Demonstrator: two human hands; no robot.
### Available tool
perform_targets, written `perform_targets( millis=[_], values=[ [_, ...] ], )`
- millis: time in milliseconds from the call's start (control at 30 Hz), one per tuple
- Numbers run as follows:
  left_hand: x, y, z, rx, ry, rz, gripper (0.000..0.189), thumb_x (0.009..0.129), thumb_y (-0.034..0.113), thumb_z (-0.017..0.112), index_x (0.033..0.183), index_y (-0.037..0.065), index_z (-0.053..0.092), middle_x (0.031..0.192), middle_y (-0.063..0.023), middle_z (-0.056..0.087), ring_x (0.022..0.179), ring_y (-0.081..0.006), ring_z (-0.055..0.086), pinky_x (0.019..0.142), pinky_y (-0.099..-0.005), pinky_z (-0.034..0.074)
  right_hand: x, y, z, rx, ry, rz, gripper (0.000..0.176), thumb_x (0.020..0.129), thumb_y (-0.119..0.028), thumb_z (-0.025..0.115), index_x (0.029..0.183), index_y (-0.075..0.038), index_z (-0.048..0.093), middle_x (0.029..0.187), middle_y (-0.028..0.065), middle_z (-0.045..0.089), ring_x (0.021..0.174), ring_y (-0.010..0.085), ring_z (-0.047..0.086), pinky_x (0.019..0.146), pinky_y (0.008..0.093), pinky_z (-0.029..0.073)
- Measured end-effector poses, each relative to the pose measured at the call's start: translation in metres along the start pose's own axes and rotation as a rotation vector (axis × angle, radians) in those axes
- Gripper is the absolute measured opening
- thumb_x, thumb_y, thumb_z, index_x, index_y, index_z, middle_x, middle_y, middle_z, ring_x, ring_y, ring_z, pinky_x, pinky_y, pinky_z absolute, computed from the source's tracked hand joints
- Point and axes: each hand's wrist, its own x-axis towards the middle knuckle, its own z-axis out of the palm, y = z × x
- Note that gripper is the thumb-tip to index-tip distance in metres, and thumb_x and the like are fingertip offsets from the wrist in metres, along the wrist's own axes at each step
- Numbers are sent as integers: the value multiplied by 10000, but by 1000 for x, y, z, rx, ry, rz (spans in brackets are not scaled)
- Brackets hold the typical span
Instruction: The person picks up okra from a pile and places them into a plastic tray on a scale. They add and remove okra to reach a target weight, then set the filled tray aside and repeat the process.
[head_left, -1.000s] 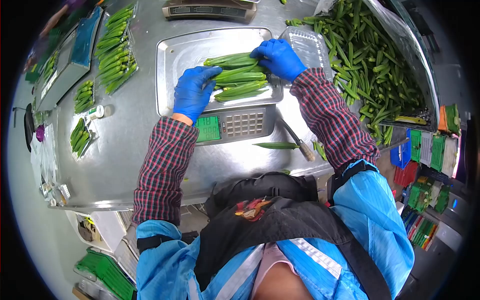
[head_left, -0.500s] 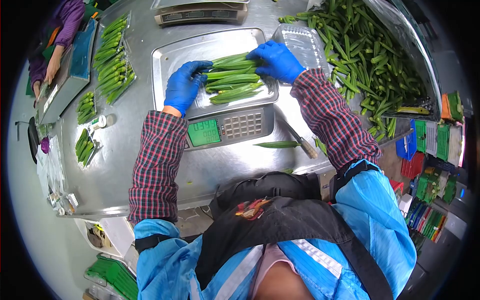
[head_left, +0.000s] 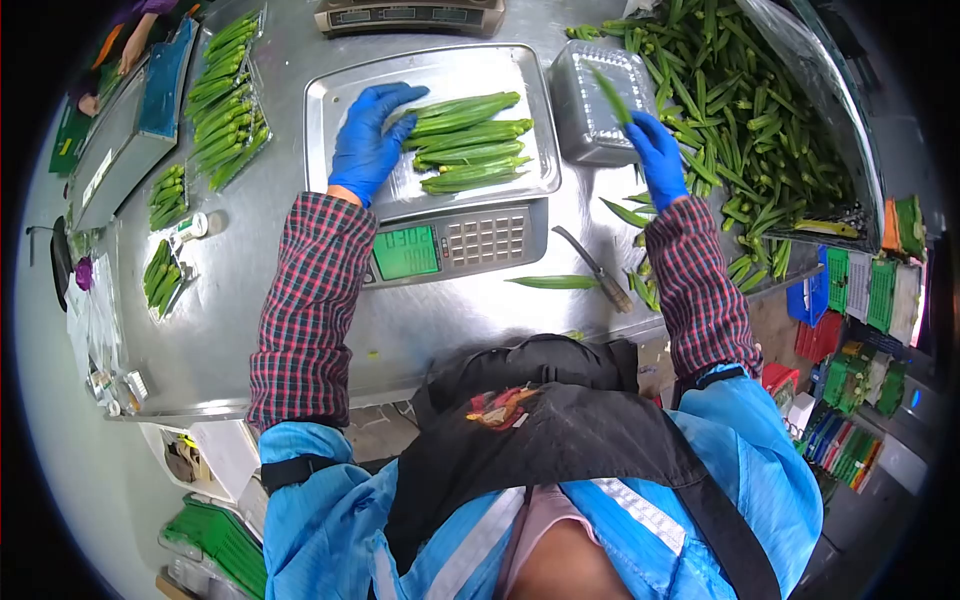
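Observation:
Both of my hands wear blue gloves. My left hand (head_left: 368, 135) rests on the steel pan (head_left: 335, 150) of a digital scale (head_left: 455, 240), its fingers against the stem ends of a row of okra pods (head_left: 468, 140) lying on the pan. My right hand (head_left: 657, 155) is off the pan to the right and holds up one okra pod (head_left: 610, 95) over an empty clear plastic tray (head_left: 590, 115). The scale's green display (head_left: 405, 251) is lit.
A big heap of loose okra (head_left: 745, 110) fills the right of the steel table. A knife (head_left: 595, 268) and a single pod (head_left: 552, 283) lie in front of the scale. Filled okra trays (head_left: 225, 95) sit at left, a second scale (head_left: 410, 18) behind. Another person's arm (head_left: 130, 40) shows top left.
My right hand left the pods on the pan and moved right, lifting one okra pod over the clear tray. My left hand slid up to the pods' left ends. The display reading changed.

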Motion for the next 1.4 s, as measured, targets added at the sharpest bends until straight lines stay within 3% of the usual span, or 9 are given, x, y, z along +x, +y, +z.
perform_targets(
  millis=[100,200,300,433,767,1000,1133,1300,1400],
  values=[
    [-11,-9,-7,-15,168,29,319,813,37,632,1111,147,661,1121,-84,589,1062,-252,559,930,-329,443,-33,49,-41,148,281,98,331,912,-163,587,1185,22,563,1072,64,618,979,135,560,882,276,422],
    [-32,-9,-21,-54,213,-143,301,841,30,610,1120,135,657,1117,-40,611,1047,-166,565,918,-289,433,-70,99,-74,237,554,389,372,895,-163,607,1209,29,550,1090,89,622,954,171,585,866,307,448],
    [-54,-22,-29,-76,250,-195,284,862,18,591,1127,102,650,1101,-23,627,1000,-116,570,901,-255,430,-103,159,-97,-213,475,364,429,853,-143,651,1233,20,538,1085,103,631,933,196,597,849,328,466],
    [-74,-19,-35,-187,292,-258,257,862,-4,584,1098,66,661,1045,-21,647,929,-104,577,868,-242,442,-98,124,-90,-318,565,163,448,826,-104,666,1241,8,538,1174,139,591,1000,216,579,868,318,463],
    [-86,-7,-34,-281,298,-255,256,862,9,588,1099,72,659,1074,-18,645,933,-95,564,887,-237,428,-60,16,-37,-64,254,-29,413,846,-41,619,1248,-8,535,1223,116,571,1061,191,563,935,308,434],
    [-89,-12,-35,-259,252,-299,263,870,18,576,1121,54,643,1096,-30,645,963,-99,566,894,-242,430,-47,-29,-5,-43,136,-40,379,843,-39,610,1219,-66,570,1162,61,596,931,133,553,841,268,455],
    [-82,-12,-28,-240,263,-221,283,824,-9,594,1076,89,678,1021,-40,626,906,-130,586,854,-257,450,-44,-27,-5,-94,119,-130,344,844,-105,630,1181,-65,583,1106,45,612,911,120,548,801,269,450],
    [-70,-1,-22,-159,180,-195,279,837,-7,586,1091,79,663,1059,-62,619,1013,-161,578,900,-285,447,-50,11,-27,41,146,28,294,871,-52,594,1164,-54,616,993,34,637,833,100,561,780,234,459],
    [-54,9,-1,-126,142,-118,278,833,-22,580,1091,58,649,1081,-78,614,1071,-203,569,943,-310,437,-85,38,-38,-51,143,140,246,882,-137,601,1112,-57,639,990,47,658,809,128,605,714,266,490]
  ],
)
